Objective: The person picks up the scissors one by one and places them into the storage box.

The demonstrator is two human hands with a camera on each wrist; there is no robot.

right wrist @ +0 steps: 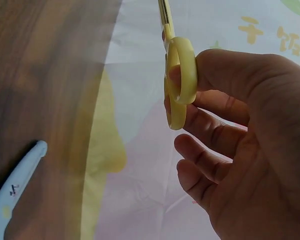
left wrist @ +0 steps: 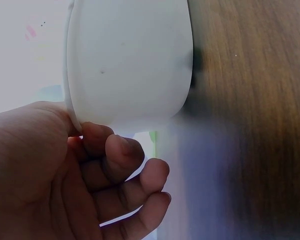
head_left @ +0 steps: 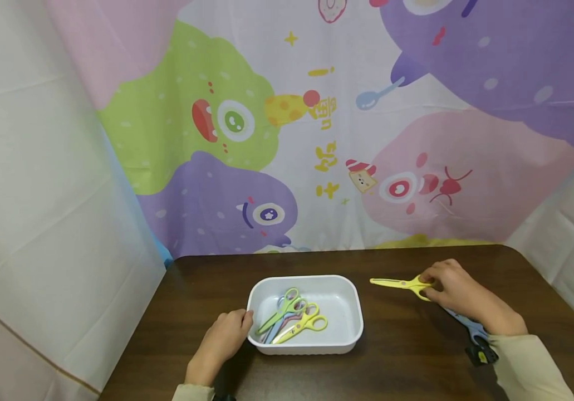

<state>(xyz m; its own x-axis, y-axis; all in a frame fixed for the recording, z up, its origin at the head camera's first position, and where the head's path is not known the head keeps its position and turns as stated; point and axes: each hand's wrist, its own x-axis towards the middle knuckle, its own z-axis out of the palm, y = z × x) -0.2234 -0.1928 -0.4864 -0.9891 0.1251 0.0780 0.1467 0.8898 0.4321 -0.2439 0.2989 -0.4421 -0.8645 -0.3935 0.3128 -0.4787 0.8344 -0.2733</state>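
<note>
My left hand (head_left: 224,337) pinches the left rim of a white plastic tray (head_left: 347,309); the left wrist view shows the thumb and index finger on that rim (left wrist: 70,65). Inside the tray lie green scissors (head_left: 273,320), yellow scissors (head_left: 294,328), and blue and pinkish ones partly hidden beneath. To the tray's right, my right hand (head_left: 459,292) holds a second pair of yellow scissors (head_left: 392,283) by the handle loops, blades pointing left. In the right wrist view, thumb and fingers pinch these loops (right wrist: 189,70). Blue scissors (head_left: 459,318) lie under the right forearm, partly covered by it.
The dark brown wooden table (head_left: 397,362) ends at a curtain (head_left: 327,223) printed with cartoon figures. White cloth (head_left: 66,167) hangs on the left, with more cloth (head_left: 572,239) on the right. A black device (head_left: 481,353) sits by the right sleeve.
</note>
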